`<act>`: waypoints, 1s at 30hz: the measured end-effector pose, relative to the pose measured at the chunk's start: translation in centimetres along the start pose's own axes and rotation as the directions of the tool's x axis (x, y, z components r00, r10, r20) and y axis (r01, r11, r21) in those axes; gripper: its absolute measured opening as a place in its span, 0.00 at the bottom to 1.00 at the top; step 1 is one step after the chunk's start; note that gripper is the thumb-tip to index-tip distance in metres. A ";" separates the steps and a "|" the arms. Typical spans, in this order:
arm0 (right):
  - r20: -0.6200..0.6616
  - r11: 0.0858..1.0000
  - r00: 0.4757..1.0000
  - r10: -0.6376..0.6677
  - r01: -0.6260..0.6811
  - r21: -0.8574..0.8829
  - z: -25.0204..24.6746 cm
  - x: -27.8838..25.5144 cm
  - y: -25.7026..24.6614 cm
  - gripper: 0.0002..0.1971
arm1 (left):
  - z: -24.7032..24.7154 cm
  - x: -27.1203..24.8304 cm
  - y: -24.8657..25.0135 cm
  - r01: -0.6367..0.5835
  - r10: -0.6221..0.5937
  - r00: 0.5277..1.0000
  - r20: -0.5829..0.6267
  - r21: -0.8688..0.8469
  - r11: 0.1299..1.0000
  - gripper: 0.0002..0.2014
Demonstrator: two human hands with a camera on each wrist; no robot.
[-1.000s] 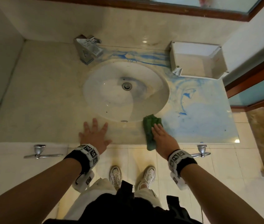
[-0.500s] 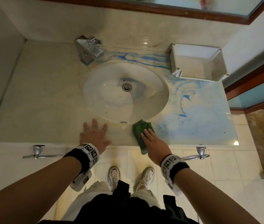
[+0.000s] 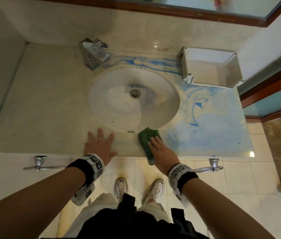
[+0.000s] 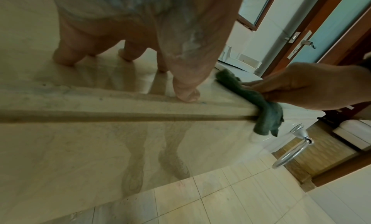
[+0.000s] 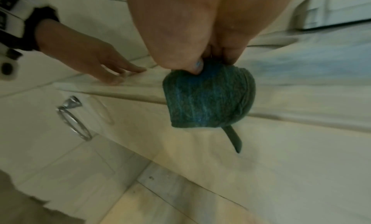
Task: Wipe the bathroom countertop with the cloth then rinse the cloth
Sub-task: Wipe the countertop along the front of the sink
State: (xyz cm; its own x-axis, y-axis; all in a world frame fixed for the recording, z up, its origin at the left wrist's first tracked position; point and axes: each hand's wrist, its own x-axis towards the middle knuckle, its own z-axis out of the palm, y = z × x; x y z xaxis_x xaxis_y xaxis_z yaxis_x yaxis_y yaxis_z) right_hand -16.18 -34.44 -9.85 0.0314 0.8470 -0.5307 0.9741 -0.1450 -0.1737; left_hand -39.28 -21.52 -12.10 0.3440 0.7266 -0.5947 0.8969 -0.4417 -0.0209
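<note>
The right hand [image 3: 162, 152] lies flat-fingered on the green cloth [image 3: 147, 140], pressing it to the countertop [image 3: 53, 100] at the front lip of the sink [image 3: 133, 100], thumb tucked against the fabric in the right wrist view; the cloth's tail hangs over the counter edge, likely because the palm only pins its upper half; the left hand [image 3: 100, 146] is spread wide, fingers splayed on the bare stone, holding nothing, probably as a brace for the lean; blue smears [image 3: 210, 128] cover the right side, so wiping looks far from done and the rinse at the tap [image 3: 94, 53] waits; against a second ago, the cloth has slid leftward along the front edge, away from the blue patch, while the left hand has kept its place.
</note>
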 end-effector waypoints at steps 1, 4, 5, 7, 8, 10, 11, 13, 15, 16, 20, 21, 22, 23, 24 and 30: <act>0.001 0.999 0.999 0.040 -0.040 -0.004 0.0 -0.8 1.6 0.35 | 0.0 0.0 0.1 0.001 -0.001 1.000 0.000 0.004 1.000 0.42; 0.001 0.995 0.996 0.094 -0.094 -0.025 0.3 -1.3 3.2 0.35 | -0.2 -0.1 0.4 0.011 -0.011 1.000 0.013 0.012 1.000 0.42; -0.012 0.995 0.995 0.100 -0.100 -0.019 0.4 -0.8 2.6 0.34 | -0.3 -0.1 0.5 0.012 -0.012 1.000 0.013 0.017 1.000 0.42; -0.035 0.998 0.997 0.064 -0.064 0.009 0.4 0.7 0.2 0.33 | -0.3 -0.1 0.6 0.011 -0.011 1.000 0.006 0.037 0.999 0.42; -0.049 1.000 0.999 0.018 -0.018 0.011 0.5 1.6 -1.1 0.33 | -0.4 -0.1 0.5 0.010 -0.010 1.000 0.002 0.046 0.999 0.42; -0.061 0.998 0.996 -0.061 0.061 -0.016 0.4 2.9 -3.3 0.33 | -0.3 -0.2 0.4 0.001 -0.001 1.000 -0.003 0.061 0.998 0.43; -0.061 0.997 0.995 -0.081 0.080 -0.023 0.3 3.0 -3.7 0.34 | -0.3 -0.3 0.3 -0.003 0.003 1.000 0.002 0.059 0.998 0.43; -0.052 0.995 0.994 -0.095 0.094 -0.018 0.2 2.2 -2.6 0.35 | -0.3 -0.2 0.2 -0.008 0.008 1.000 0.004 0.042 0.999 0.43; -0.010 0.996 0.996 -0.084 0.084 -0.026 0.1 0.6 0.0 0.34 | -0.3 -0.2 0.1 -0.001 0.001 1.000 0.010 0.031 1.000 0.42; 0.002 0.998 0.998 -0.065 0.065 -0.026 0.2 -0.2 1.5 0.35 | -0.3 -0.1 0.2 -0.001 0.000 1.000 0.013 0.027 1.000 0.42; -0.021 0.993 0.998 -0.055 0.053 -0.110 1.4 -0.8 4.0 0.37 | -0.2 -0.2 0.4 0.006 -0.006 1.000 0.022 0.010 1.000 0.42; -0.044 0.990 0.997 -0.065 0.059 -0.129 1.6 -0.3 3.3 0.36 | -0.3 -0.2 0.4 0.006 -0.006 1.000 0.022 0.015 1.000 0.42; -0.063 0.990 0.993 -0.096 0.089 -0.107 1.6 0.3 2.2 0.35 | -0.3 -0.2 0.5 0.006 -0.006 1.000 0.022 0.015 1.000 0.42; -0.112 0.990 0.985 -0.134 0.128 -0.060 1.4 1.1 0.7 0.34 | -0.2 -0.1 0.5 0.010 -0.010 1.000 0.021 0.010 1.000 0.42; -0.154 0.987 0.976 -0.156 0.158 -0.001 1.1 2.1 -0.9 0.33 | -0.3 -0.2 0.5 0.015 -0.015 1.000 0.018 0.011 1.000 0.42; -0.078 0.987 0.985 -0.156 0.158 0.019 0.5 3.0 -3.2 0.35 | -0.3 -0.2 0.2 0.002 -0.003 1.000 0.011 0.036 0.999 0.42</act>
State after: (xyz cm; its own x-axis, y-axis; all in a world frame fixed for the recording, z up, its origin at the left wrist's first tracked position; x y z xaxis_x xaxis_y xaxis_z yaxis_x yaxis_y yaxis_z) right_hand -19.35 -31.70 -11.29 -0.1034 0.8966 -0.4306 0.9625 -0.0190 -0.2707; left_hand -39.08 -21.62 -11.70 0.3383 0.7218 -0.6037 0.8872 -0.4586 -0.0512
